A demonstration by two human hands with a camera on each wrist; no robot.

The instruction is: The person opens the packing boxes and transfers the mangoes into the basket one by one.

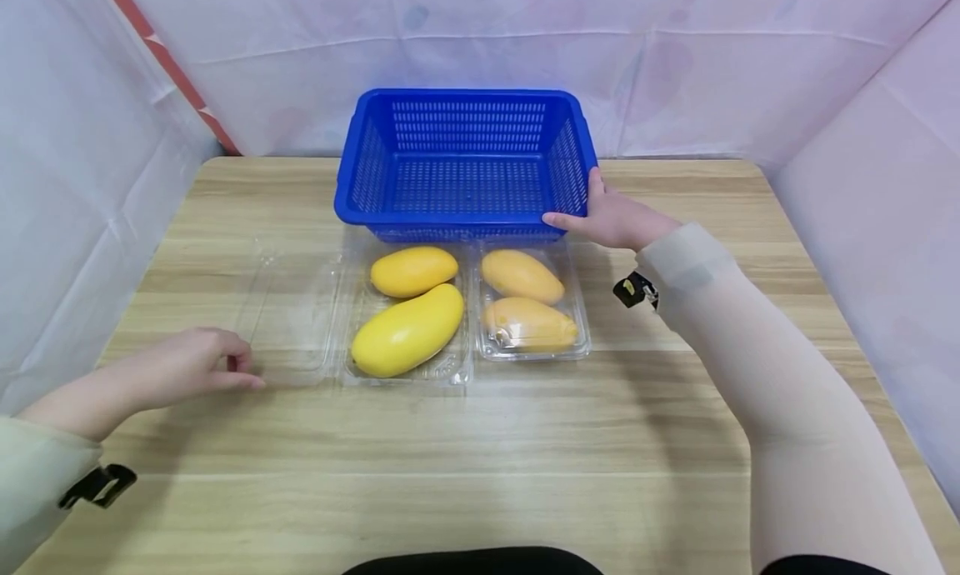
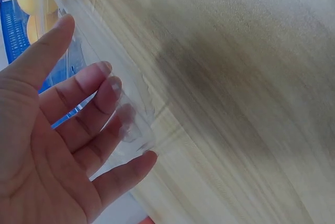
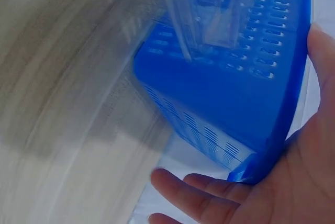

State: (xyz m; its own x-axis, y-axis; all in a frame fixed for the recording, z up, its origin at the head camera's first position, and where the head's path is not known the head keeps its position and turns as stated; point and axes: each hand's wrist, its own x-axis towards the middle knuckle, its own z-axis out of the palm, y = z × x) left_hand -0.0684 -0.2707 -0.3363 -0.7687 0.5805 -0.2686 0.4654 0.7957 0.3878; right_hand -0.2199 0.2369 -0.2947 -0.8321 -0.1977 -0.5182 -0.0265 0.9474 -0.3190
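Behind the table [image 1: 480, 492] you have a pale cloth [image 1: 712, 83], and a red strip [image 1: 168, 62] runs down it on the left. Between you and the basket [image 1: 468, 230] stand two clear boxes, side by side, so the near side of the basket is partly behind them. The closed box [image 1: 536, 356], on the right, contains two fruits [image 1: 522, 276] of orange-yellow colour; the open box [image 1: 408, 384] has two yellow fruits [image 1: 407, 331] inside, and its lid [image 1: 296, 308] lies spread out to the left. The basket is at the far side of the table, and your right hand [image 1: 618, 218] rests at its near right corner, thumb and fingers spread around the rim without closing. Your left hand [image 1: 191, 362] is just at the outer edge of the lid, its fingers apart and loosely bent; whether the fingertips touch the plastic, I cannot tell.
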